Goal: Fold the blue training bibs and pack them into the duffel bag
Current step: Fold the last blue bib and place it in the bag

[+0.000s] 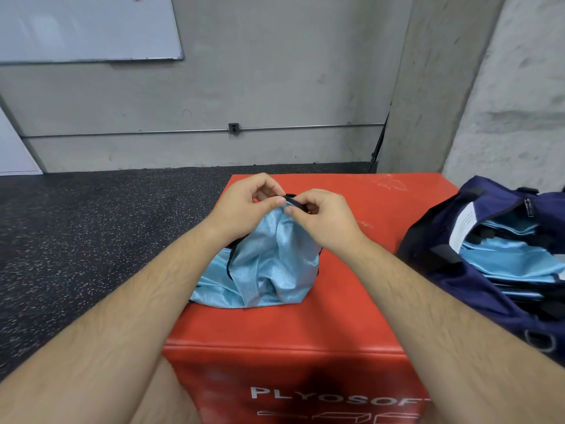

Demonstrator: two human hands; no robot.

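Pinching the black edge (292, 199) of a blue bib (269, 264) with the left hand (247, 206), squeezing it between the thumb and curled fingers. Pinching the same black edge with the right hand (324, 218) too, just beside the left one, gripping it between the thumb and first finger. Holding both hands close together, almost touching, over the far part of a red box (351, 316). Lifting the top of the bib up a little and letting the rest hang down in a crumpled heap on the box top. Letting the shiny blue cloth spread out near the left edge of the box. Reaching in with two bare arms from the bottom of the view.

Keeping a dark blue duffel bag (458, 270) off to the right, at the right edge of the box, well apart from the hands. Being hard to tell whether sitting on the box or just beside it. Lying wide open, showing a stack of folded blue bibs (504, 261) packed flat inside. Showing a white label (464, 228) on the inside of the bag and a zip pull (529, 206) near the far rim.

Showing white letters on the near face of the box. Standing on a dark speckled floor (91, 224). Facing a grey wall (275, 71) with a thin pipe (153, 132) running across it and a whiteboard (85, 26) hanging at the top left.
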